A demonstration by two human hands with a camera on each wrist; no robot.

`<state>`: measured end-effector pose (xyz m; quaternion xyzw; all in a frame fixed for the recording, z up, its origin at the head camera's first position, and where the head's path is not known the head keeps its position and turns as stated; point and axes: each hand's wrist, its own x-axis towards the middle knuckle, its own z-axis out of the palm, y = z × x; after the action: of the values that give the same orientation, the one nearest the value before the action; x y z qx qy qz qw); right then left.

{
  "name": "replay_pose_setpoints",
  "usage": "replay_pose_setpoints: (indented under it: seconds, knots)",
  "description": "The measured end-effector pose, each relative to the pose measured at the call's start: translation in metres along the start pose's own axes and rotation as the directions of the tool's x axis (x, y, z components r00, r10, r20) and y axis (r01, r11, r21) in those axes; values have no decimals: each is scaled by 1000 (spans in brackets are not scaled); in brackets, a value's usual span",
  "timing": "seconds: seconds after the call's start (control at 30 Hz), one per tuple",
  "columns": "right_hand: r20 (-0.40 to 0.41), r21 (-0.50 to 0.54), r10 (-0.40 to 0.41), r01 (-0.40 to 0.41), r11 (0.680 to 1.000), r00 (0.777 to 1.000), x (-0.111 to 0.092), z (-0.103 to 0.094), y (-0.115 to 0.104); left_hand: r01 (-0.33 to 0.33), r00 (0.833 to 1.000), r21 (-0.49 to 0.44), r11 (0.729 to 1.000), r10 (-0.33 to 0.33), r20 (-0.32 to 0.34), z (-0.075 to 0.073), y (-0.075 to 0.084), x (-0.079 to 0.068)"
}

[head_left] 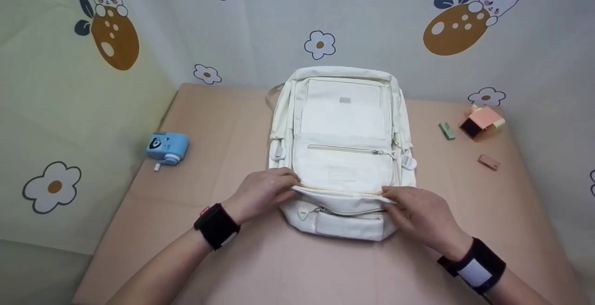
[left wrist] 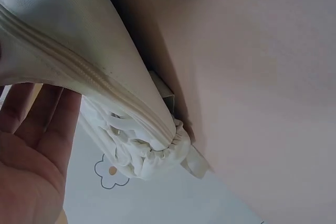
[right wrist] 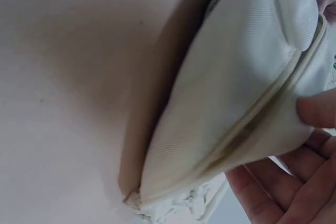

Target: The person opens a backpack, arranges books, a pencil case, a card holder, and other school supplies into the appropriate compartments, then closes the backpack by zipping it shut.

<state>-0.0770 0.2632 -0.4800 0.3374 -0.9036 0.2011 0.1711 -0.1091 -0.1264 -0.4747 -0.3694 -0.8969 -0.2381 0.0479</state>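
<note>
A cream-white backpack point(head_left: 344, 119) lies front side up, its bottom toward me. My left hand point(head_left: 265, 188) holds the left end of the front pocket's edge point(head_left: 344, 200). In the left wrist view, that hand's fingers point(left wrist: 50, 124) go behind the fabric, and its thumb is mostly hidden. At the opposite end, my right hand point(head_left: 420, 207) pinches the same edge. The right wrist view shows the thumb point(right wrist: 317, 109) on one side of the cloth and the fingers behind it. An unzipped slit point(right wrist: 247, 129) gapes beside this grip.
At the left stands a light blue box with a crank point(head_left: 169, 147). Right of the backpack are a pink box-shaped thing point(head_left: 483, 121), a small green block point(head_left: 447, 131) and a small reddish-brown block point(head_left: 489, 162). A patterned curtain point(head_left: 274, 21) hangs behind the table point(head_left: 223, 123).
</note>
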Motion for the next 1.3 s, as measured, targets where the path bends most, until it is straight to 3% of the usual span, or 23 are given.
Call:
replay_pose_setpoints:
  seconds: [0.13,0.23,0.33,0.43,0.53,0.67,0.77,0.9,1.07,1.17,1.3]
  knots:
    - [-52,23,-46,47,999,998,12,-9,-17,43,999,-39,998,-43,0,2,0,11]
    - [-111,53,-176,183,982,978,29,-9,-36,82,997,-62,995,-82,2,2,0,17]
    - [-93,71,-323,330,941,942,46,-1,-56,140,990,-83,987,-139,12,1,1,22]
    - [-6,42,-430,430,902,903,61,13,-74,189,982,-96,977,-187,32,-1,3,25]
    - [114,-62,-501,510,858,858,74,28,-90,221,975,-103,970,-217,49,-3,4,27]
    - [273,-243,-528,588,771,804,87,44,-108,239,971,-104,965,-235,53,-3,6,27]
    - [321,-344,-507,597,725,800,92,54,-117,235,972,-94,967,-232,50,-3,7,26]
    - [337,-410,-473,579,705,814,95,60,-122,229,973,-83,970,-226,42,-3,7,26]
    - [354,-439,-464,582,685,812,95,64,-123,234,972,-82,969,-231,47,-2,7,25]
    - [346,-420,-475,587,693,809,93,65,-122,239,971,-90,967,-235,52,-2,7,25]
    - [337,-350,-477,578,737,812,87,63,-121,247,969,-105,963,-242,58,-2,6,24]
